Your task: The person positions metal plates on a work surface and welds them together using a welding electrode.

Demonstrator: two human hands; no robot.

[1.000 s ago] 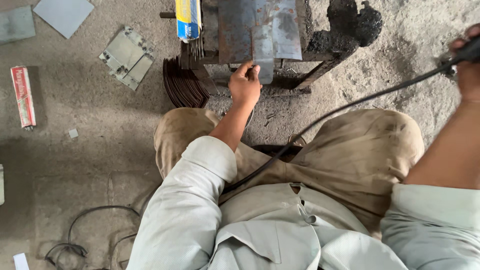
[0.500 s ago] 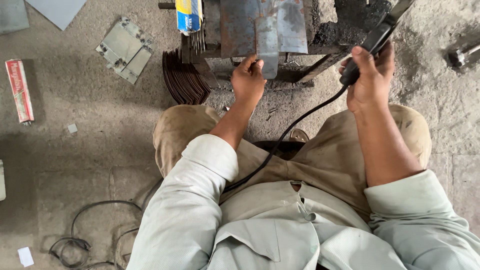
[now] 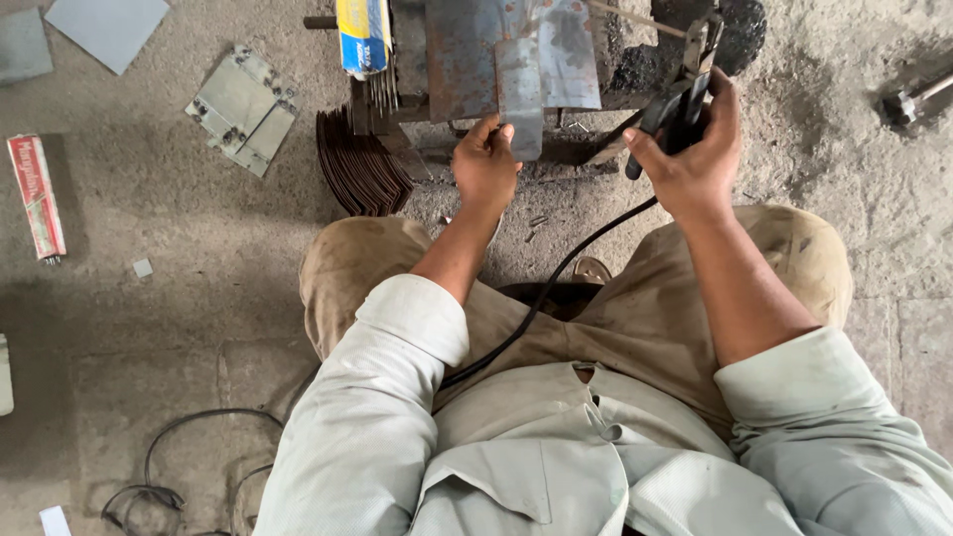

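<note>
Here the left hand (image 3: 484, 164) pinches the lower edge of a small metal plate (image 3: 520, 99), while the right hand (image 3: 690, 159) is clenched around a black electrode holder (image 3: 680, 104).

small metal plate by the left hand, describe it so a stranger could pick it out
Start at the low rusty metal stand on the floor ahead of the knees. The small grey plate hangs over its front edge, pinched by the left hand. It is narrower and paler than the rusty sheets above.
</note>
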